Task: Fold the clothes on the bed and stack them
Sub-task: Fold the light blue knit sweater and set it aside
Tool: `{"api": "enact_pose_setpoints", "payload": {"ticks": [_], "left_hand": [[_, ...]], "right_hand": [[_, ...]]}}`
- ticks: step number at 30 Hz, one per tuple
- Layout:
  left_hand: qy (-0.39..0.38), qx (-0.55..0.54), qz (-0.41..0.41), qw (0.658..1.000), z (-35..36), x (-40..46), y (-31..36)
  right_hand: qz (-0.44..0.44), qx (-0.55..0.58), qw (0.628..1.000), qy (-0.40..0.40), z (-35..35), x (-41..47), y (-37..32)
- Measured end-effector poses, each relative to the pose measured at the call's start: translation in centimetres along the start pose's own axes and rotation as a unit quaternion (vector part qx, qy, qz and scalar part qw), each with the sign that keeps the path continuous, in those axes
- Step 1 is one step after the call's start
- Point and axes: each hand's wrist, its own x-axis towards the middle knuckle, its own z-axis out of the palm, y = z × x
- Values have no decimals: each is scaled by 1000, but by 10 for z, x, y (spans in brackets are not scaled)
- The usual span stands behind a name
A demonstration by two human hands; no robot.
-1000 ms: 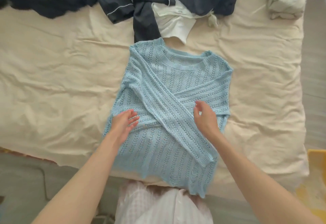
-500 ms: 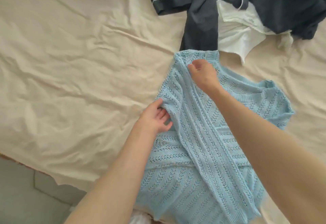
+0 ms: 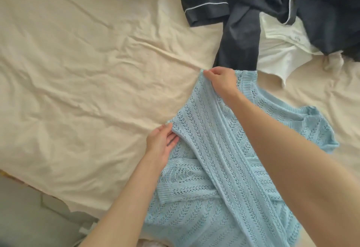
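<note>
Fingers (image 3: 171, 139) of the left hand (image 3: 160, 145), at lower centre of the frame, are curled round the folded left edge of the sweater (image 3: 224, 168), gripping it. Right hand (image 3: 222, 83), at upper centre, pinches the sweater's top corner between thumb and fingers. Sweater lies flat on the bed (image 3: 78, 71), centre to lower right, sleeves crossed over its front. Dark clothes (image 3: 243, 22) and a white garment (image 3: 278, 59) lie bunched at upper right, just beyond the sweater.

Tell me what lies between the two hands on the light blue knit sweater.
In the head view, only the light blue knit sweater's folded edge runs between the left hand and the right hand.
</note>
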Motion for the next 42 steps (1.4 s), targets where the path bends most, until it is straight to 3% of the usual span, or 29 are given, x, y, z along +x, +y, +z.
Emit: {"api": "enact_pose_setpoints", "payload": {"ticks": [3,5,7,9,10,11,12,14,18,21,25,29,31,34,38,42], "left_hand": [[69,178,89,978,1,3,4],[141,326,214,910,1,1,5],[140,459,387,787,0,-4,3],[70,578,535,612,2,-11,-7],[31,633,571,522,3,-13,-16],[-8,684,572,451,5,-14,-24],[-43,737,539,405,5,-14,-32],[-80,815,444,362,-4,-8,-45],[-48,854,387,343,-35,3,-49],[-33,855,392,339,-44,-4,-49],[-27,853,390,345,-56,-24,-72],[-50,880,356,311,-83,-49,-115],[-44,890,326,317,-105,-58,-135],[-11,853,343,392,-132,-72,-150],[48,736,410,537,-167,-85,-152],[89,712,387,578,-190,-84,-142]], "right_hand": [[10,-8,1000,12,6,5,0],[-10,-51,998,46,9,-1,1],[-115,-96,984,98,11,-22,8],[-215,-108,963,121,14,-54,26],[-234,-108,959,121,15,-71,40],[-232,-106,960,118,16,-90,55],[-217,-103,964,113,16,-109,72],[-194,-131,968,96,16,-146,108],[-191,-258,947,29,9,-212,177],[-108,-310,945,-5,-9,-245,221],[-42,-334,941,-16,-30,-274,260],[-8,-353,935,-30,-37,-302,279],[-2,-345,938,-28,-36,-319,291],[-16,-304,953,0,-35,-350,308],[-2,-156,973,168,-32,-395,339],[118,-58,962,241,-23,-427,366]]}}
